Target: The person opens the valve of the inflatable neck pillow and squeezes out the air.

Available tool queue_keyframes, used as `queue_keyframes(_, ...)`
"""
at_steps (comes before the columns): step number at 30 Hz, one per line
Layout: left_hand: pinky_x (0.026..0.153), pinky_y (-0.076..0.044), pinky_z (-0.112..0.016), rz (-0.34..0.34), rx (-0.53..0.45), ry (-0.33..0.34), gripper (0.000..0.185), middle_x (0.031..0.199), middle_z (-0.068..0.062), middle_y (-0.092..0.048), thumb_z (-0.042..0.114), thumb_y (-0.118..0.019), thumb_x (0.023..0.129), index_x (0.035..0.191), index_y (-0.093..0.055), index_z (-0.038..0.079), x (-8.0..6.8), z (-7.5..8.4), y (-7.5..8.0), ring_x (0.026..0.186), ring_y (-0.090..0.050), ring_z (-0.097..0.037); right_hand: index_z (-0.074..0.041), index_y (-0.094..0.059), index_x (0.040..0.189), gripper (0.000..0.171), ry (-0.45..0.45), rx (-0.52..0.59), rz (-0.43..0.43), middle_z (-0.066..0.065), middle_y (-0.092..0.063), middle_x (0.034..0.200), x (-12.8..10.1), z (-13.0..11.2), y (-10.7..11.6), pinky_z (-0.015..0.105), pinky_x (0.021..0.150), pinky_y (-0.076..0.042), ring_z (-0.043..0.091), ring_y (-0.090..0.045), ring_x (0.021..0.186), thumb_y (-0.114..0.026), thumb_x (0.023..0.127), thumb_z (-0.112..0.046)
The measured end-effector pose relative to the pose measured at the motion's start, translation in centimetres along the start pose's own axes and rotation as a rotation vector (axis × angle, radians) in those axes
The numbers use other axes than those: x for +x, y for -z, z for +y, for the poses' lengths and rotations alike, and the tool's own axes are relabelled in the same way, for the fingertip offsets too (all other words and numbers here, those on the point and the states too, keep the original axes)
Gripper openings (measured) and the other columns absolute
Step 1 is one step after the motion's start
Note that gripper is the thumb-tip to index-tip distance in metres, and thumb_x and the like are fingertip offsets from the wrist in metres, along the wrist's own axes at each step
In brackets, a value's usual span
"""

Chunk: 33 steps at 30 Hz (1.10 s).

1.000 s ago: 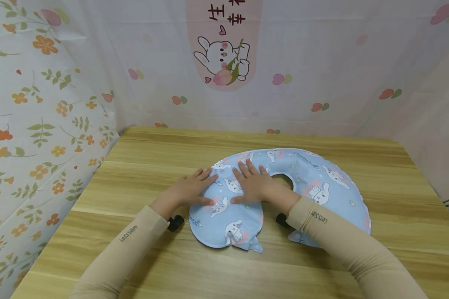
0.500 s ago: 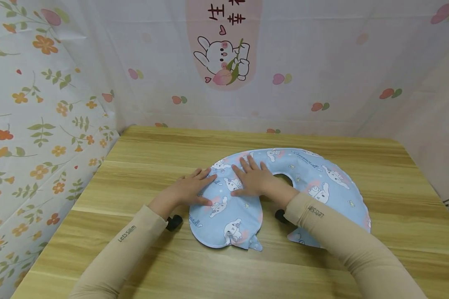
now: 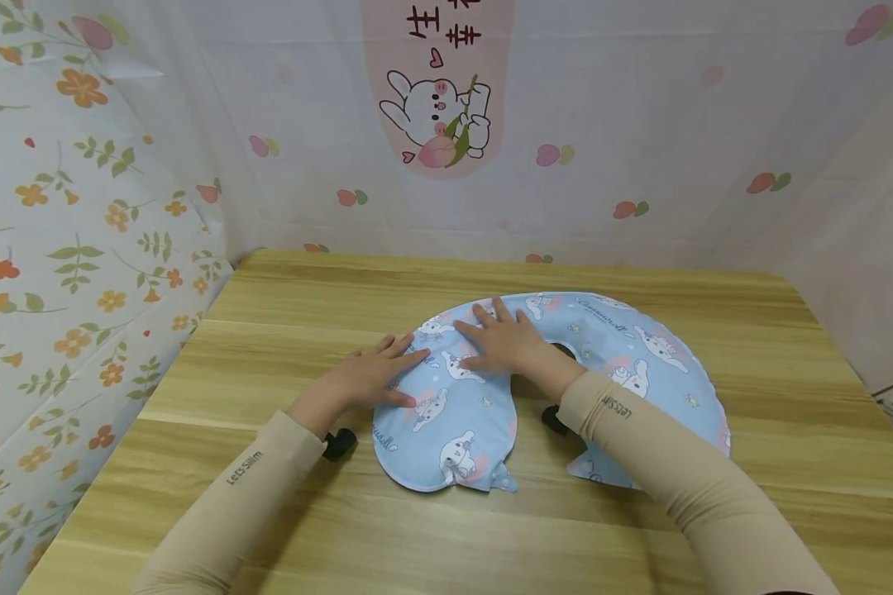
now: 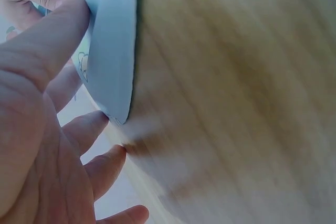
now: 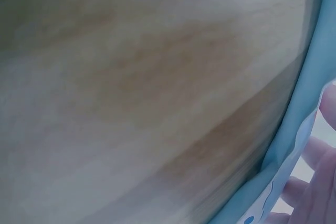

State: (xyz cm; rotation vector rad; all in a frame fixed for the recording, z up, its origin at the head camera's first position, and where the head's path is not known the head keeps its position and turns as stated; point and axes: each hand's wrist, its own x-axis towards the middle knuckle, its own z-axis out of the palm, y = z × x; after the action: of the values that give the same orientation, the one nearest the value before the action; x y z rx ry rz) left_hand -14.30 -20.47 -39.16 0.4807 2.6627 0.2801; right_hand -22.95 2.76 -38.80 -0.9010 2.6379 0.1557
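Observation:
A light blue U-shaped neck pillow with white cartoon prints lies on the wooden table, its opening toward the person. My left hand rests at the pillow's left outer edge, fingers straight and spread, the fingertips on the fabric. In the left wrist view, the thumb of this hand touches the pillow's edge. On the upper part of the left arm of the pillow lies my right hand, palm down with fingers spread. The right forearm covers part of the pillow's right arm. A small tab sticks out at the lower left end.
The wooden table reaches a white patterned cloth at the back and a floral cloth on the left. Black wrist cameras sit under both wrists, one by the left sleeve.
My right hand has slid a little up the pillow, away from the person. The left hand has shifted slightly left. The pillow keeps its place on the table, while the head view has moved slightly.

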Motion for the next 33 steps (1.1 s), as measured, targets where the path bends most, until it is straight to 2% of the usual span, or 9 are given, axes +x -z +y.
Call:
queue_keyframes(4,0.111,-0.022,-0.074,-0.004,0.008,-0.02,0.077,0.169,-0.011,-0.007,0.048,-0.063,0.093,0.158,-0.026,0.033,-0.1,-0.2,0.0,0.154,-0.005,-0.041,-0.034,-0.023,0.158,0.071,-0.001,0.026,0.003,0.012,-0.011,0.168,0.1,0.1,0.2,0.067,0.119,-0.015,0.044,0.0,0.153,-0.049,0.098,-0.058)
queue_keyframes(8,0.11,-0.024,-0.075,0.006,0.024,-0.073,0.07,0.168,-0.013,-0.008,0.046,-0.061,0.094,0.156,-0.028,0.039,-0.4,-0.4,-0.2,0.154,-0.007,-0.043,-0.036,-0.023,0.158,0.069,-0.005,0.038,0.004,0.013,-0.01,0.168,0.5,0.3,0.0,0.068,0.118,-0.014,0.044,0.0,0.153,-0.049,0.098,-0.058)
queue_keyframes(12,0.109,-0.025,-0.075,0.017,0.027,-0.11,0.066,0.168,-0.013,-0.01,0.044,-0.06,0.095,0.155,-0.032,0.038,-0.5,-0.6,-0.3,0.153,-0.008,-0.044,-0.038,-0.022,0.157,0.067,-0.009,0.036,0.009,0.012,-0.009,0.168,1.0,0.6,-0.2,0.067,0.119,-0.014,0.043,0.001,0.154,-0.047,0.098,-0.059)
queue_keyframes(17,0.111,-0.022,-0.074,0.001,0.022,-0.083,0.068,0.169,-0.009,-0.008,0.044,-0.06,0.096,0.156,-0.029,0.033,-0.5,-0.6,-0.3,0.154,-0.006,-0.041,-0.039,-0.024,0.157,0.066,-0.006,0.057,0.016,0.012,-0.011,0.168,1.3,0.8,-0.1,0.068,0.118,-0.014,0.043,0.001,0.154,-0.049,0.098,-0.058)
queue_keyframes(24,0.111,-0.023,-0.073,-0.001,0.034,-0.043,0.076,0.169,-0.006,-0.01,0.044,-0.061,0.095,0.159,-0.026,0.021,-0.4,-0.5,-0.1,0.154,-0.007,-0.041,-0.039,-0.03,0.155,0.065,0.002,0.072,0.024,0.012,-0.018,0.167,1.4,1.0,0.3,0.068,0.118,-0.016,0.044,-0.002,0.154,-0.054,0.097,-0.056)
queue_keyframes(33,0.114,-0.02,-0.072,0.005,0.009,-0.015,0.085,0.169,-0.005,-0.012,0.045,-0.066,0.092,0.159,-0.024,0.015,-0.5,-0.4,0.1,0.155,-0.005,-0.039,-0.036,-0.041,0.151,0.064,0.01,0.09,0.066,0.013,-0.026,0.164,1.7,1.0,0.8,0.069,0.117,-0.018,0.044,-0.005,0.153,-0.063,0.093,-0.051)
